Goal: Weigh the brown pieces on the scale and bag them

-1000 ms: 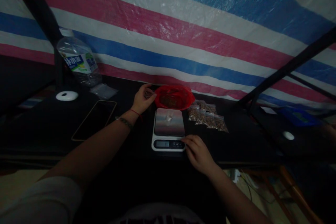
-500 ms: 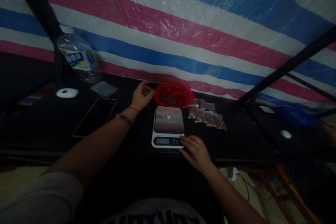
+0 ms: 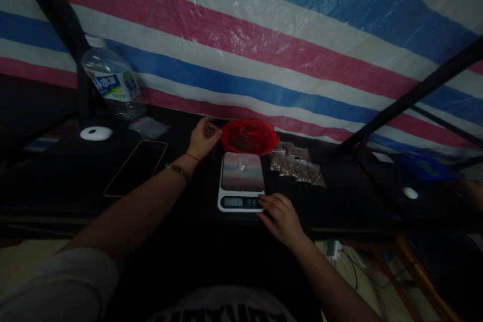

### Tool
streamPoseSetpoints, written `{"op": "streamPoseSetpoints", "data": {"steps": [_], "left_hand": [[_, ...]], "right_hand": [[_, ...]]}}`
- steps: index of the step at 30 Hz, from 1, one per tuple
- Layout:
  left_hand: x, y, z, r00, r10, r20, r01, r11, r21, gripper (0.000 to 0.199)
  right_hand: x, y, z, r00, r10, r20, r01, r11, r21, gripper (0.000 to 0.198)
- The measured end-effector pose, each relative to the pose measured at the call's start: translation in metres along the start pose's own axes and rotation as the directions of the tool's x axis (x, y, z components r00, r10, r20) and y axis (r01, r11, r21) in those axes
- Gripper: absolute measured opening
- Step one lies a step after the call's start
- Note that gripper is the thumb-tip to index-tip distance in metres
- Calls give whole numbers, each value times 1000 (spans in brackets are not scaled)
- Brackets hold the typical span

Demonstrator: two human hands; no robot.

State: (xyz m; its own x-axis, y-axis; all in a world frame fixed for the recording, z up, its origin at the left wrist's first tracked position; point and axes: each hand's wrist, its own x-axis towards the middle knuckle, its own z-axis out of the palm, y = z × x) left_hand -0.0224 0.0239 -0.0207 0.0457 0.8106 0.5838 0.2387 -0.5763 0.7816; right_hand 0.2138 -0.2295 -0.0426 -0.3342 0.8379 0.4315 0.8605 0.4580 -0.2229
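A white kitchen scale with a shiny weighing plate stands at the table's front edge. A small clear, crumpled-looking thing lies on its plate. My right hand rests at the scale's right front corner, fingers stretched over the button panel, thumb lower and apart. Behind the scale sits an open red plastic bag with brown loose material inside. Just left of the bag, my left hand curls round something small and brownish, mostly hidden by the fingers. Several small zip bags of brown bits lie right of the scale.
Left of my arm lie a phone, flat clear bags and a white oval object. A large plastic bottle stands behind them. Striped sheeting hangs at the back. Farther right are a blue tray and another white object.
The digits on the scale's display look different and fainter. Both hands have stayed in nearly the same place.
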Motion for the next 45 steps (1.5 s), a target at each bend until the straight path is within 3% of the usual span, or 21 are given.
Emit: {"op": "streamPoseSetpoints", "data": {"steps": [8, 11, 14, 19, 23, 27, 33, 36, 40, 45], "left_hand": [[-2, 10, -2, 999, 48, 27, -48, 999, 8, 48], [-4, 13, -1, 997, 61, 47, -62, 998, 4, 52], [-6, 16, 0, 995, 72, 68, -71, 997, -13, 58], [-7, 12, 0, 992, 97, 83, -98, 995, 9, 61], [-6, 5, 1, 994, 69, 87, -73, 997, 37, 65], [-6, 3, 2, 992, 100, 73, -105, 992, 68, 64], [-6, 11, 3, 990, 85, 112, -99, 987, 123, 65], [-7, 15, 3, 989, 103, 109, -116, 986, 118, 69], [-8, 14, -2, 987, 103, 121, -102, 995, -20, 88], [2, 18, -13, 945, 11, 326, 78, 963, -259, 72]], "right_hand": [[22, 12, -21, 982, 52, -184, -29, 992, 127, 34], [60, 19, -34, 978, 13, -208, 17, 990, 141, 48], [115, 16, -40, 977, 5, -215, 30, 987, 159, 47], [202, 2, -26, 997, -80, 9, 77, 980, 185, 33], [239, -4, -10, 974, -180, 141, 154, 972, 179, 24], [253, -6, -4, 971, -198, 132, 174, 969, 177, 35], [253, -2, -1, 973, -178, 149, 150, 972, 179, 3], [251, 2, -3, 970, -216, 111, 193, 962, 191, 10], [250, 11, -18, 981, -179, -67, 189, 963, 191, 16], [243, 28, -35, 975, -212, -74, 224, 933, 281, 18]]}}
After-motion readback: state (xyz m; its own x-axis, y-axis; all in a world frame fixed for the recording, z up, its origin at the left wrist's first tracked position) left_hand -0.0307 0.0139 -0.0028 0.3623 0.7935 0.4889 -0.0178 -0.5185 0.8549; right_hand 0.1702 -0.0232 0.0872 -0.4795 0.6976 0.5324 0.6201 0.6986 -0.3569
